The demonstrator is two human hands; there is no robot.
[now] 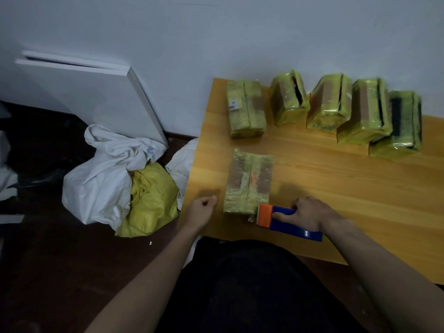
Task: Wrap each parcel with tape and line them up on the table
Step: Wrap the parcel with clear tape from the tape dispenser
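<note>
Parcels are what you should count first: five taped ones (322,109) stand in a row well beyond both your hands, along the far side of the table (336,193). A sixth parcel (247,183) lies flat between your hands, just ahead of them, already crossed with yellowish tape.

Your right hand (310,215) has its fingers curled round the blue tape dispenser (288,218), whose orange cutter end touches the near corner of that parcel, a short tail of tape hanging there. Your left hand (200,209) rests on the table edge just left of the parcel, loosely curled and holding nothing.

By the look of it, wrapping is nearly finished; this sixth parcel seems to need only its tape cut and a place in the row. Whether the sacks (115,179) on the floor, left of your left hand, hold more parcels cannot be told.
</note>
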